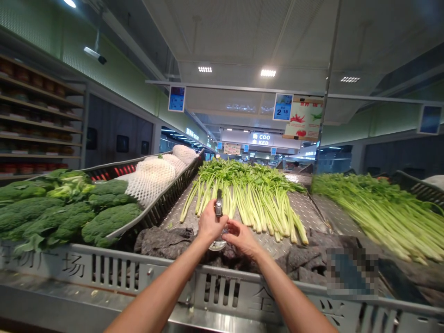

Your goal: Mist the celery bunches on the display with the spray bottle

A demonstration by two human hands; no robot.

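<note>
Both hands are at a small clear spray bottle [218, 245] with a dark spray head. My left hand [210, 223] is closed around its upper part, below the head. From the right, my right hand [241, 237] curls its fingers and thumb against the clear body; the fingers partly hide the bottle. Just beyond lies a wide row of celery [256, 199], pale stalks toward me and leaves at the back, on a metal diamond-plate shelf [308, 212]. Crumpled dark grey cloth [163, 243] runs along the shelf's front, under the hands.
A grey plastic crate edge [243, 277] crosses the front. Broccoli [58, 208] and produce in white foam nets [152, 175] fill crates at left. A mirror panel [364, 203] on the right reflects the celery. Price signs [282, 107] hang from a rail above.
</note>
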